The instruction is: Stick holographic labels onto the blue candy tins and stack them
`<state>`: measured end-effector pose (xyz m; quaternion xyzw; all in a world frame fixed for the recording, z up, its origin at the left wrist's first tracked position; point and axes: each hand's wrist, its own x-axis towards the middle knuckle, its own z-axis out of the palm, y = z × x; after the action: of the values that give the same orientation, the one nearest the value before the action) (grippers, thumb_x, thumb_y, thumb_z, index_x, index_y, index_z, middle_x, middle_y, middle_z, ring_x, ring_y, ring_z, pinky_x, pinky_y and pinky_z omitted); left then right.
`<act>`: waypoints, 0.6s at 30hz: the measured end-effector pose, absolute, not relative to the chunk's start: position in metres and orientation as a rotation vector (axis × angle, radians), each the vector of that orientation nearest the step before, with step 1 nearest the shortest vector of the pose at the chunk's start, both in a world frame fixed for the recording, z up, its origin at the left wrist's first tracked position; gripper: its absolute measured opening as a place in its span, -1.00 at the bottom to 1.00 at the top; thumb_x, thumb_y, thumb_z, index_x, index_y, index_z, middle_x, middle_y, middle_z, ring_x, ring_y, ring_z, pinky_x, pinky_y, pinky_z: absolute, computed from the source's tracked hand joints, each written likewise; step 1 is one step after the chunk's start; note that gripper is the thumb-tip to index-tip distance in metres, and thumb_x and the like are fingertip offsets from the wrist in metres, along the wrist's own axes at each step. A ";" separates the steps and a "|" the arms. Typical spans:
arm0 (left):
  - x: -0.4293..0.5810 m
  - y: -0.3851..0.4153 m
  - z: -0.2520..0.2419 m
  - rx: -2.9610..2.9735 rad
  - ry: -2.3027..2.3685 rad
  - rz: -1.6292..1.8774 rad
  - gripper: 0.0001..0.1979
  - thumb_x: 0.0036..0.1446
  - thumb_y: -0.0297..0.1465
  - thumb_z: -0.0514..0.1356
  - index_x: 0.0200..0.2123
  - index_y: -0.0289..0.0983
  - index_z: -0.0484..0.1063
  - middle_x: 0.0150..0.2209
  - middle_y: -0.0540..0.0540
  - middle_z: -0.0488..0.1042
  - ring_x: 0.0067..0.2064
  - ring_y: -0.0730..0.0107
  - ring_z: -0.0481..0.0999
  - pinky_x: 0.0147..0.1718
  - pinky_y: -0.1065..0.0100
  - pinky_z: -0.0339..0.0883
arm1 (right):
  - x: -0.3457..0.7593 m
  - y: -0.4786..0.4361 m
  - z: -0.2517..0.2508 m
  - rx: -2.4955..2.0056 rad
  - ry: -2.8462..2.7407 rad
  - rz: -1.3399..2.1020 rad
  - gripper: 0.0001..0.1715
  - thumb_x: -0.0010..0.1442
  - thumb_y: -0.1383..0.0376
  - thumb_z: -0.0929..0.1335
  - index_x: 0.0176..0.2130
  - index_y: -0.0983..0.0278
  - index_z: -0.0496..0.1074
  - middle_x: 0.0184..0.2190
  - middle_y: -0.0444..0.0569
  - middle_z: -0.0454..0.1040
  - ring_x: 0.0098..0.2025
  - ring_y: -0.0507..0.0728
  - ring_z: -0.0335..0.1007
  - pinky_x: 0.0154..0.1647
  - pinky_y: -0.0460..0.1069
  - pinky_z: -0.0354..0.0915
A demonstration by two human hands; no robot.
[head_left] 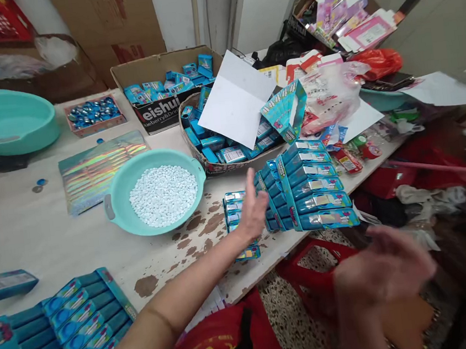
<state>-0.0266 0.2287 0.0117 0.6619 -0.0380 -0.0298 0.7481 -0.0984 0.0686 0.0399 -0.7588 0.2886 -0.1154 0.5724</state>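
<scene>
My left hand (254, 210) is open at the table's front edge, thumb up, against the near side of a row of blue candy packs (309, 188) in a printed cardboard display tray. Whether the palm touches the packs I cannot tell. Behind that wrist lies a smaller stack of blue packs (234, 196), partly covered by the arm. Blurred by motion, my right hand (387, 269) is off the table, below and right of the packs, its fingers stretched out and nothing seen in them. An upright blue display box (287, 110) leans behind the packs.
A turquoise bowl (115, 209) of white tablets stands mid-table. Behind it are a carton of blue boxes (152, 116) and a basket of blue packs (231, 153) under a white sheet (235, 99). More packs (78, 329) lie front left. A red stool (309, 266) stands below the edge.
</scene>
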 end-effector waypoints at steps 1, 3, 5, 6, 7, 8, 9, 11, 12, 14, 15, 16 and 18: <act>-0.021 0.209 0.022 1.397 -0.110 -0.080 -0.28 0.21 0.03 -0.19 0.32 -0.11 -0.37 0.37 -0.08 -0.26 0.36 0.15 -0.25 0.28 0.08 -0.27 | -0.082 0.052 0.049 -1.750 0.651 -0.342 -0.06 0.02 -0.33 -0.11 0.10 0.04 0.24 0.16 -0.03 0.23 0.28 0.24 -0.02 0.18 0.28 0.12; -0.012 0.171 0.036 1.340 -0.097 -0.141 -0.22 0.18 0.06 -0.15 0.32 -0.12 -0.42 0.37 -0.08 -0.37 0.36 0.15 -0.34 0.29 0.07 -0.37 | -0.046 0.028 0.060 -1.576 0.469 -0.327 -0.04 0.06 -0.29 -0.04 0.11 0.23 0.26 0.13 0.11 0.27 0.23 0.31 0.10 0.16 0.29 0.13; -0.007 0.145 0.044 1.355 -0.058 -0.157 -0.12 0.10 0.09 -0.03 0.32 -0.12 -0.42 0.36 -0.04 -0.49 0.35 0.13 -0.50 0.29 0.07 -0.52 | -0.021 0.022 0.065 -1.488 0.371 -0.115 -0.13 0.08 -0.25 0.08 0.05 0.28 0.34 0.06 0.18 0.36 0.18 0.33 0.18 0.12 0.27 0.18; -0.007 0.139 0.046 1.365 -0.042 -0.160 -0.08 0.07 0.09 0.03 0.32 -0.11 -0.41 0.36 -0.02 -0.53 0.34 0.12 -0.55 0.28 0.07 -0.58 | -0.017 0.025 0.067 -1.457 0.340 -0.034 -0.20 0.08 -0.22 0.14 0.02 0.27 0.37 0.02 0.18 0.39 0.15 0.35 0.22 0.09 0.27 0.21; -0.010 0.138 0.047 1.371 -0.035 -0.161 -0.05 0.04 0.09 0.07 0.32 -0.10 -0.40 0.35 -0.01 -0.56 0.33 0.12 -0.59 0.28 0.07 -0.61 | -0.020 0.030 0.069 -1.431 0.320 0.014 -0.25 0.07 -0.20 0.18 0.00 0.25 0.39 0.01 0.18 0.40 0.13 0.35 0.26 0.07 0.28 0.23; -0.016 0.142 0.049 1.367 -0.035 -0.164 -0.04 0.03 0.08 0.09 0.32 -0.09 -0.39 0.35 0.01 -0.56 0.33 0.11 -0.60 0.28 0.06 -0.61 | -0.027 0.035 0.071 -1.408 0.302 0.034 -0.28 0.07 -0.17 0.22 0.01 0.23 0.39 0.01 0.17 0.41 0.10 0.36 0.28 0.05 0.28 0.25; -0.024 0.149 0.052 1.359 -0.038 -0.166 -0.04 0.03 0.07 0.10 0.32 -0.09 -0.40 0.35 0.01 -0.56 0.33 0.09 -0.60 0.28 0.04 -0.60 | -0.038 0.042 0.074 -1.395 0.293 0.037 -0.31 0.06 -0.15 0.25 0.02 0.21 0.39 0.01 0.16 0.41 0.09 0.36 0.30 0.04 0.29 0.26; -0.047 0.171 0.056 1.356 -0.040 -0.165 -0.05 0.06 0.05 0.08 0.33 -0.10 -0.41 0.36 0.01 -0.52 0.33 0.06 -0.57 0.29 0.01 -0.55 | -0.065 0.054 0.079 -1.388 0.278 0.057 -0.29 0.03 -0.12 0.31 0.07 0.18 0.36 0.03 0.14 0.40 0.07 0.37 0.32 0.02 0.28 0.29; -0.060 0.184 0.057 1.363 -0.038 -0.168 -0.06 0.07 0.03 0.08 0.33 -0.10 -0.42 0.36 0.02 -0.48 0.34 0.05 -0.54 0.30 0.00 -0.53 | -0.078 0.060 0.079 -1.386 0.270 0.081 -0.25 0.00 -0.11 0.34 0.10 0.16 0.33 0.04 0.12 0.39 0.07 0.37 0.32 0.01 0.27 0.30; -0.085 0.210 0.052 1.381 -0.016 -0.185 -0.07 0.08 0.01 0.08 0.32 -0.08 -0.45 0.37 0.03 -0.36 0.35 0.06 -0.47 0.31 0.01 -0.47 | -0.098 0.074 0.072 -1.389 0.267 0.135 -0.16 -0.07 -0.10 0.40 0.15 0.12 0.27 0.06 0.08 0.37 0.06 0.36 0.34 -0.01 0.24 0.33; -0.094 0.222 0.046 1.388 0.001 -0.195 -0.08 0.09 -0.01 0.08 0.32 -0.07 -0.46 0.36 0.03 -0.29 0.35 0.07 -0.43 0.32 0.02 -0.43 | -0.105 0.081 0.063 -1.388 0.268 0.162 -0.12 -0.09 -0.09 0.41 0.17 0.12 0.25 0.08 0.07 0.36 0.06 0.35 0.34 -0.02 0.22 0.34; -0.102 0.232 0.037 1.396 0.025 -0.199 -0.08 0.09 -0.02 0.08 0.32 -0.07 -0.47 0.36 0.02 -0.24 0.36 0.07 -0.40 0.32 0.03 -0.39 | -0.108 0.089 0.052 -1.381 0.269 0.192 -0.10 -0.09 -0.09 0.41 0.18 0.12 0.23 0.09 0.06 0.35 0.06 0.34 0.34 -0.01 0.21 0.34; -0.110 0.246 0.014 1.417 0.089 -0.190 -0.08 0.09 -0.02 0.08 0.33 -0.10 -0.45 0.35 -0.02 -0.17 0.36 0.06 -0.33 0.32 0.03 -0.33 | -0.108 0.105 0.023 -1.354 0.297 0.247 -0.09 -0.09 -0.08 0.41 0.18 0.15 0.22 0.10 0.06 0.34 0.07 0.32 0.33 -0.01 0.19 0.34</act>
<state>-0.1097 0.2460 0.0137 0.6493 0.0407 -0.0869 0.7544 -0.1085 0.1054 0.0231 -0.6223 0.1364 0.1137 0.7623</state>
